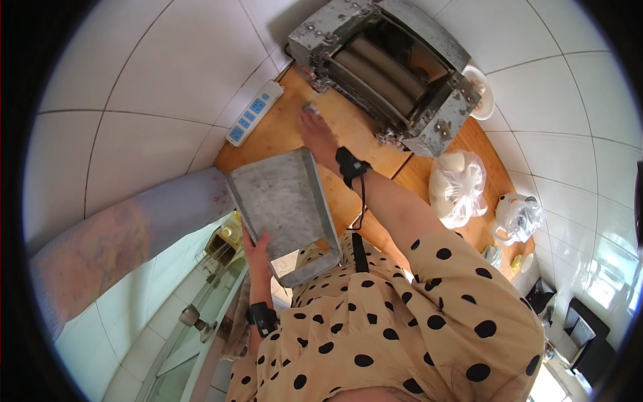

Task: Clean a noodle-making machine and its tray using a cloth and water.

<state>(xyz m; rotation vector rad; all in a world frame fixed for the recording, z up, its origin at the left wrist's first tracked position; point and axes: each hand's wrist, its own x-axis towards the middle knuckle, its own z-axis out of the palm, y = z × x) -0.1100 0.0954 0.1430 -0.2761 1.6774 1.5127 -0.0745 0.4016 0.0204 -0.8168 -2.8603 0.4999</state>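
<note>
My left hand (257, 251) grips the side of a grey sheet-metal tray (281, 201) with raised edges and an opening near its lower end. The tray is tilted in front of my body, above the near edge of the wooden tabletop (281, 118). Reaching over the tabletop, my right hand (320, 134) is blurred, with something small and whitish at its fingertips. Whether it holds that thing is unclear. Just beyond and to the right of this hand stands a worn metal roller machine (382, 75), likely a dough sheeter, with two rollers showing in its open top.
A white power strip (254, 113) lies along the tiled wall at left. On the right are a tied clear plastic bag (458, 186) with pale contents, a pale jug-like container (512, 216) under plastic, and a white bowl (485, 95). A patterned curtain (135, 231) hangs at left.
</note>
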